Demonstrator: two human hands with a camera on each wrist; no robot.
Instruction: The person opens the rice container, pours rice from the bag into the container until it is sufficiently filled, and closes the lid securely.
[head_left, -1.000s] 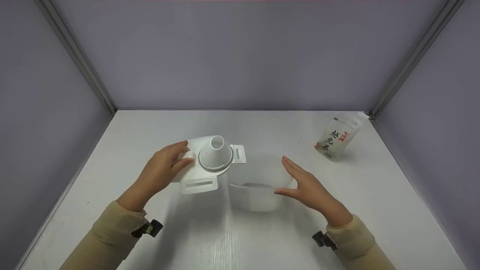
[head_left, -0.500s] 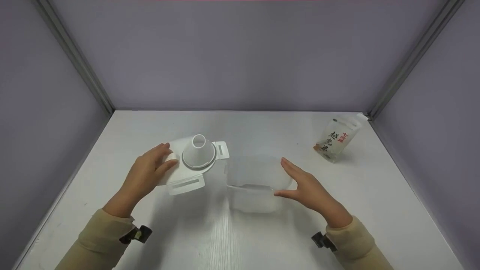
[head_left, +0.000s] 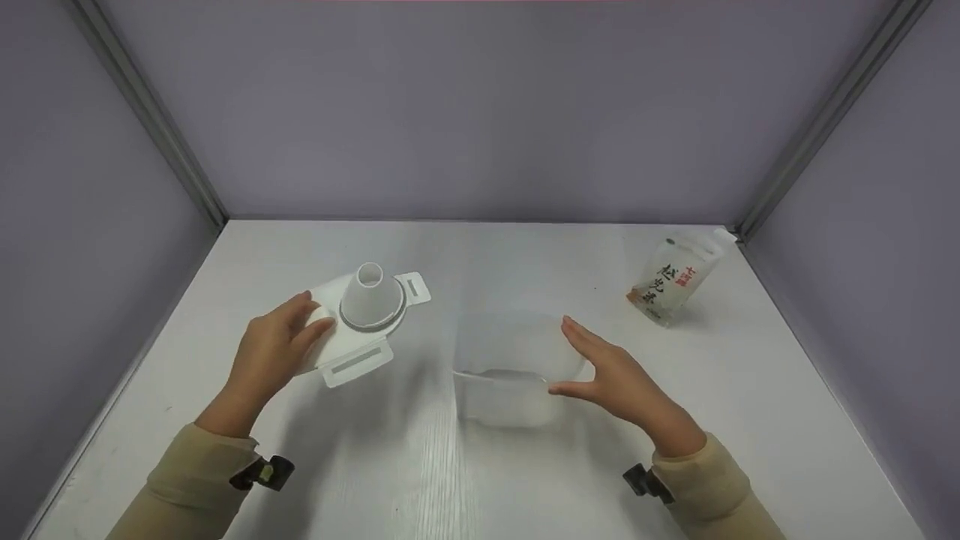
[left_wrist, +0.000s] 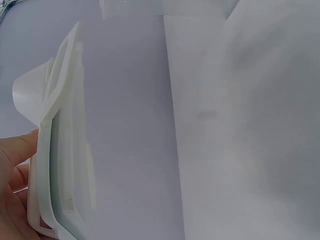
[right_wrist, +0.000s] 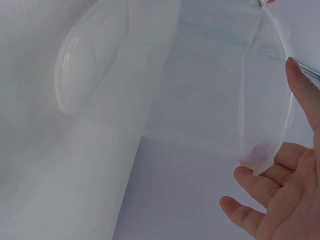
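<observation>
Left hand [head_left: 270,352] fingers grip the white funnel lid [head_left: 360,319], left of centre above the counter [head_left: 480,465]; right hand [head_left: 615,379] fingers, straight and together, press the clear container [head_left: 510,367] at centre

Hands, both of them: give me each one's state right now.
Left hand: gripping the white funnel lid, thumb on top.
Right hand: open, straight fingers against the clear container.
</observation>
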